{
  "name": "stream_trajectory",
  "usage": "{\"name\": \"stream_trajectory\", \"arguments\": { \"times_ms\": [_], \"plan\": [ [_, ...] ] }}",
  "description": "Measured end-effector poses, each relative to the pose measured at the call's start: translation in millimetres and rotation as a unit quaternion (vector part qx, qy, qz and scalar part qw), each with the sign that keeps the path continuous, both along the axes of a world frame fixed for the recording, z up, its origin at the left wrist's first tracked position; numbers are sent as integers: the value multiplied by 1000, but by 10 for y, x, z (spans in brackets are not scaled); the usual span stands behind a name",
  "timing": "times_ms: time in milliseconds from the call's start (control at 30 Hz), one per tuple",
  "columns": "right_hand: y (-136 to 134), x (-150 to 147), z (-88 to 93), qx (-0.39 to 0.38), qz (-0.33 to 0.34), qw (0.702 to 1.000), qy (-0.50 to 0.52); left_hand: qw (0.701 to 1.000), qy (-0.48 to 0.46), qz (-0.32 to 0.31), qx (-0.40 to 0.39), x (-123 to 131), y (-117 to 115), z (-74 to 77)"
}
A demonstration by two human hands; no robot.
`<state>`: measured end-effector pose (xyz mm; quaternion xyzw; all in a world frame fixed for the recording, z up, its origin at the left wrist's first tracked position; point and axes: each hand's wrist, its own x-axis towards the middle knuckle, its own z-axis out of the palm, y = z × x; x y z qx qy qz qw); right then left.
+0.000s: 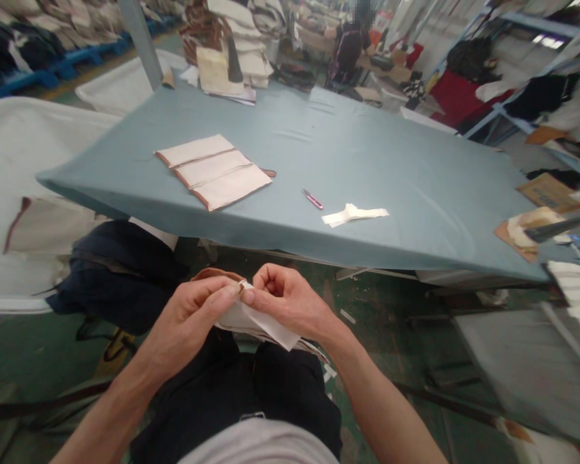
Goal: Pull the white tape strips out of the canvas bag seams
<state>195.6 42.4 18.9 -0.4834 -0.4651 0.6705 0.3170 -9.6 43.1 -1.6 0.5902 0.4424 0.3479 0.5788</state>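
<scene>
My left hand (193, 316) and my right hand (285, 303) meet over my lap, both pinched shut on the top edge of a cream fabric piece (263, 325) with a brown backing. The piece hangs down between my hands above my dark trousers. On the grey-blue table (415, 180) ahead lie three overlapping cream panels with brown edges (215, 171), a pink thread snipper (313, 199) and a small white fabric strip (355, 214).
A dark bag (111, 270) sits on the floor at my left beside a white-covered surface (24, 154). Stacks of cream pieces (236, 51) stand at the table's far end. A person works in the background (348, 45). Cardboard and scraps lie at the table's right edge (536, 225).
</scene>
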Motion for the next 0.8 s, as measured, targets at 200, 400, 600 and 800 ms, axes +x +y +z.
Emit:
{"name": "stream_trajectory", "arguments": {
  "times_ms": [200,400,600,800],
  "plan": [
    [24,4,42,-13,28,999,-10,999,30,-9,15,50,16,100],
    [-15,-58,3,-12,18,1000,-8,999,35,7,-22,79,-5,80],
    [-11,-58,6,16,7,1000,5,999,45,4,-22,50,5,87],
    [12,-7,13,-17,18,999,46,999,16,-39,-7,17,44,171]
  ]
}}
